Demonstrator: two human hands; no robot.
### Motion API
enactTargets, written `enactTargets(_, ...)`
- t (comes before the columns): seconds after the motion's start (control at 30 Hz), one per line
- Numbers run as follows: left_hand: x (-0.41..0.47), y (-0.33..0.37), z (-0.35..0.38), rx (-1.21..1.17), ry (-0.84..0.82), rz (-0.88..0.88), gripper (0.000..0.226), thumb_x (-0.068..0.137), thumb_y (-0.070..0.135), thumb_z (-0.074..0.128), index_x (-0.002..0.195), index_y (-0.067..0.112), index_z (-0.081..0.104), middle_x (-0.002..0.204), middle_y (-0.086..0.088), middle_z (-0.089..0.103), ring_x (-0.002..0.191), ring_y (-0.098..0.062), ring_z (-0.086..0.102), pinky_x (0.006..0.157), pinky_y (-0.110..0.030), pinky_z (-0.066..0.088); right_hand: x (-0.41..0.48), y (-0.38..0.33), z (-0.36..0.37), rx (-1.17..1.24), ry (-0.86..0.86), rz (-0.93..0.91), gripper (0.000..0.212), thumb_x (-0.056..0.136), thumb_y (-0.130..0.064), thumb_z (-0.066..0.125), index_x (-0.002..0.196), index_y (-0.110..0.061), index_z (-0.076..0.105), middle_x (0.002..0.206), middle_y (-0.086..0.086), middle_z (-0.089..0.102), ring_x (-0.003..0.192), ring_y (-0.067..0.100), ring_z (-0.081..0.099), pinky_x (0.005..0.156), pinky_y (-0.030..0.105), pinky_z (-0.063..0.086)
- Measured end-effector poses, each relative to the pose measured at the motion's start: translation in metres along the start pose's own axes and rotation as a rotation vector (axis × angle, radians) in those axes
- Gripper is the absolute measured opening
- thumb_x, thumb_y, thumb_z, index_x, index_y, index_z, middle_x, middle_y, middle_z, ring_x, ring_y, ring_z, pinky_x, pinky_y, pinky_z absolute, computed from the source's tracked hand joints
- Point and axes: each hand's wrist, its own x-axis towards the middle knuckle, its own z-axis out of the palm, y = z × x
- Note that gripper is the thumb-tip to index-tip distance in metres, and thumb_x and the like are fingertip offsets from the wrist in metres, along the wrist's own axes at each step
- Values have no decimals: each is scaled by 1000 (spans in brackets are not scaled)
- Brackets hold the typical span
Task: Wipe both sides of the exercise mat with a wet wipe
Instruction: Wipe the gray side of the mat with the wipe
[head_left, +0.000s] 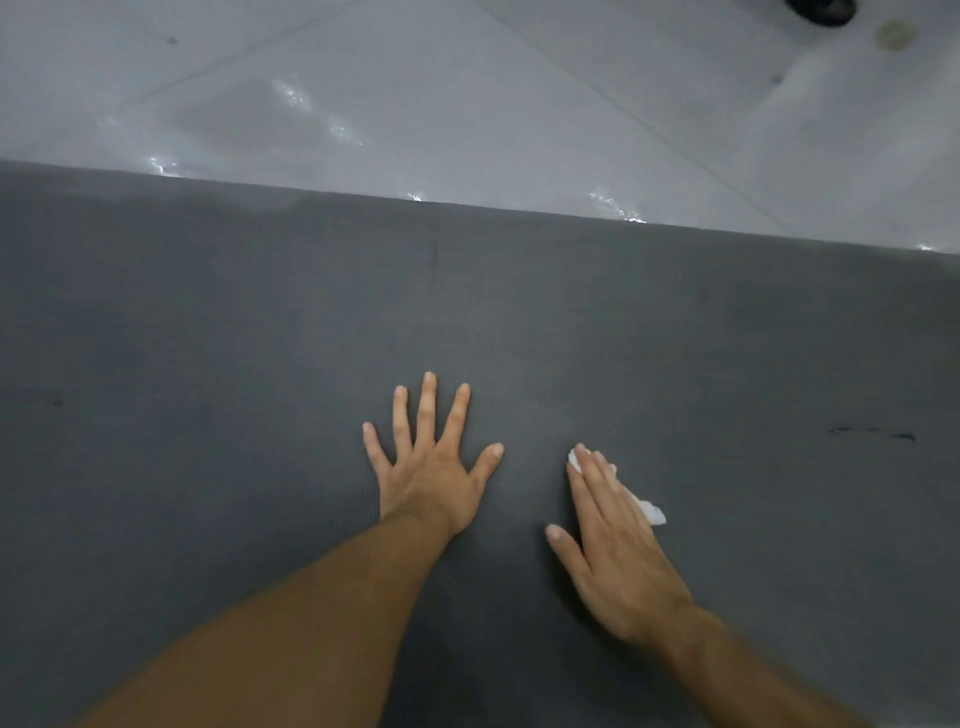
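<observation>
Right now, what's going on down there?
A person is bent over a dark grey exercise mat spread on a pale tiled floor. The left hand lies flat on the mat with its fingers spread. The right hand presses a white wet wipe against the mat under straight fingers, just beside the left. Which side of the mat faces up cannot be told.

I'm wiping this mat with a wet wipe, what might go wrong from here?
The wipe is bunched small under the flat right hand, so it may slip out or leave strips of the mat unwiped. The floor past the far edge glints as if wet; with the left hand leaning on it, the mat might slide. The dark marks at the right could be skipped.
</observation>
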Motion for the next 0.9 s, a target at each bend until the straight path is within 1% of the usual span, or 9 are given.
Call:
enactTargets(0.07, -1, 1, -1, -7, -9, 8, 79, 94, 82, 10, 153, 49, -30, 155, 11, -51, 146, -24, -44, 118, -65, -20, -10, -8, -1, -48, -58, -38, 84, 95, -74, -1, 160, -25, -21, 165, -16, -32, 151, 2, -32, 124, 23, -16)
enactTargets(0.2, -3, 1, -3, 4, -13, 18, 79, 93, 82, 8, 152, 48, -32, 155, 9, -51, 145, -27, -45, 116, -67, -21, 0, -8, -4, -93, -20, -14, 78, 99, -67, 4, 161, -25, -20, 165, -17, -32, 151, 0, -30, 126, 25, -11)
enactTargets(0.27, -4, 0, -1, 7, 8, 16, 79, 92, 83, 7, 152, 49, -32, 155, 8, -51, 145, -29, -45, 116, -68, -20, 14, 1, -3, -84, 84, 89, 79, 99, -64, 6, 163, -21, -12, 169, -11, -24, 155, 5, -23, 126, 28, -9)
enactTargets(0.37, -2, -1, 0, 29, 20, 12, 79, 91, 84, 7, 152, 50, -32, 156, 7, -50, 146, -30, -44, 117, -69, -18, 50, 23, -13, -39, 228, 265, 75, 105, -54, 20, 166, -12, 11, 175, 1, -1, 161, 18, -3, 131, 39, 4)
enactTargets(0.5, 0, -2, 0, 70, 41, 23, 80, 92, 84, 11, 154, 50, -27, 162, 8, -42, 150, -30, -38, 118, -68, -15, 90, 31, -29, 93, 276, 331, 72, 109, -43, 35, 165, -6, 10, 175, 7, 1, 161, 22, -1, 130, 43, 8)
enactTargets(0.6, -6, -8, -5, 113, 57, 46, 82, 94, 82, 19, 157, 49, -20, 166, 10, -33, 154, -27, -29, 123, -63, -8, 102, 4, -29, 129, 210, 183, 71, 110, -39, 36, 165, -6, 7, 175, 6, -3, 161, 20, -5, 129, 38, 4)
enactTargets(0.7, -19, -17, -15, 131, 56, 43, 81, 98, 74, 32, 161, 46, -10, 169, 13, -25, 157, -27, -19, 128, -55, 3, 92, -29, -15, 73, 120, -127, 69, 110, -38, 33, 166, -9, 4, 174, 1, -8, 160, 16, -9, 127, 29, -5)
enactTargets(0.8, -40, -30, -22, 104, -11, -44, 82, 100, 63, 45, 161, 46, -6, 169, 15, -21, 158, -28, -13, 127, -54, 17, 67, -51, 6, -47, -20, -424, 72, 103, -38, 31, 166, -8, 13, 174, 3, 1, 160, 15, -3, 130, 34, 4)
enactTargets(0.9, -59, -37, -25, 94, -112, -115, 87, 100, 56, 52, 160, 48, -10, 167, 16, -28, 158, -28, -17, 124, -55, 26, 51, -49, 13, -140, -12, -481, 71, 95, -43, 40, 157, -9, 43, 168, 4, 30, 155, 18, 30, 126, 36, 28)
